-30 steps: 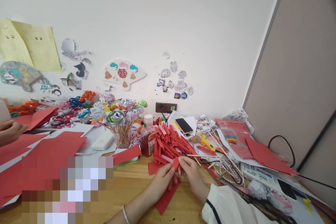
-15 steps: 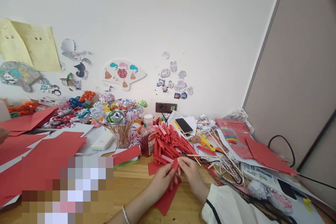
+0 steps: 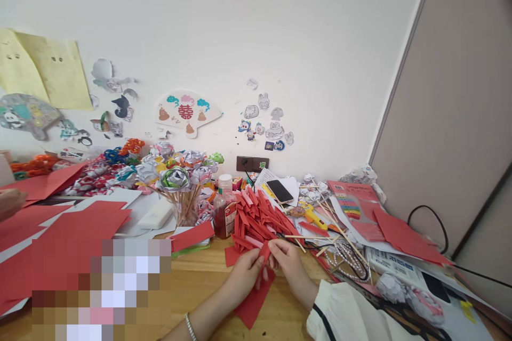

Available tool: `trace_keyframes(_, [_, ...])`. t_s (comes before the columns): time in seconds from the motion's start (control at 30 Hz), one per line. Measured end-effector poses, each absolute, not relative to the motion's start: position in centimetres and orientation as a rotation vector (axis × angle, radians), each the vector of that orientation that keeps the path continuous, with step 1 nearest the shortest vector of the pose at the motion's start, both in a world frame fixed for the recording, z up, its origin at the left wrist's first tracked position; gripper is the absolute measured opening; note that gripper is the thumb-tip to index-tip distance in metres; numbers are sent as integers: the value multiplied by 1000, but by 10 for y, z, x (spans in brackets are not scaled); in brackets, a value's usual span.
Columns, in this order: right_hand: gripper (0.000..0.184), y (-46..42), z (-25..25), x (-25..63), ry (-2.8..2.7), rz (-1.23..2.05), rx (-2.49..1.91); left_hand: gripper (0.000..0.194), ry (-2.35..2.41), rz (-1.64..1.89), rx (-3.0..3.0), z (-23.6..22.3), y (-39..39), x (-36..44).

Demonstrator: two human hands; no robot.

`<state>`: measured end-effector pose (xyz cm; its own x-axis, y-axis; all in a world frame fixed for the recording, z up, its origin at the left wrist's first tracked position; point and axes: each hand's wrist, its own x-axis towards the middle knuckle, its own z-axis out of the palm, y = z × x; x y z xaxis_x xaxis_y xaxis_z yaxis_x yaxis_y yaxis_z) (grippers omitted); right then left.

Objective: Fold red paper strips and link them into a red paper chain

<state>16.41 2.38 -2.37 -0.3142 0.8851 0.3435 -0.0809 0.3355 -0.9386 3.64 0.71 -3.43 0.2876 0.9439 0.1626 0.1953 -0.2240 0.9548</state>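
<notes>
My left hand (image 3: 242, 273) and my right hand (image 3: 289, 265) meet low in the middle of the view, both pinched on a small folded red paper strip (image 3: 264, 252). Under them a larger red paper sheet (image 3: 253, 302) lies on the wooden desk (image 3: 200, 287). Just behind my fingers is a heap of folded red paper strips (image 3: 258, 218). My right arm wears a white sleeve (image 3: 352, 314); a bracelet circles my left wrist.
A jar of paper flowers on sticks (image 3: 182, 184), a red-filled bottle (image 3: 225, 212), a phone (image 3: 280, 191), wooden sticks (image 3: 320, 224) and red sheets (image 3: 80, 224) crowd the desk. Another person's hand (image 3: 10, 202) shows at the far left. A cable (image 3: 436, 224) runs at right.
My hands have barely shifted on the strip. The other person's hand at the far left drew back out of view, then showed again at the edge.
</notes>
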Motion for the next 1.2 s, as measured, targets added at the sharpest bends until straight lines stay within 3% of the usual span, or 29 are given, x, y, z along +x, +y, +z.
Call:
trace_keyframes(0.93, [19,26,-40,159,-1745,1153,-776,34,1103,1050,1496,-30,9,37])
trace_keyframes(1.2, [23,27,-45,159,-1710,913,-903,33,1075,1022,1488,-25,5,39])
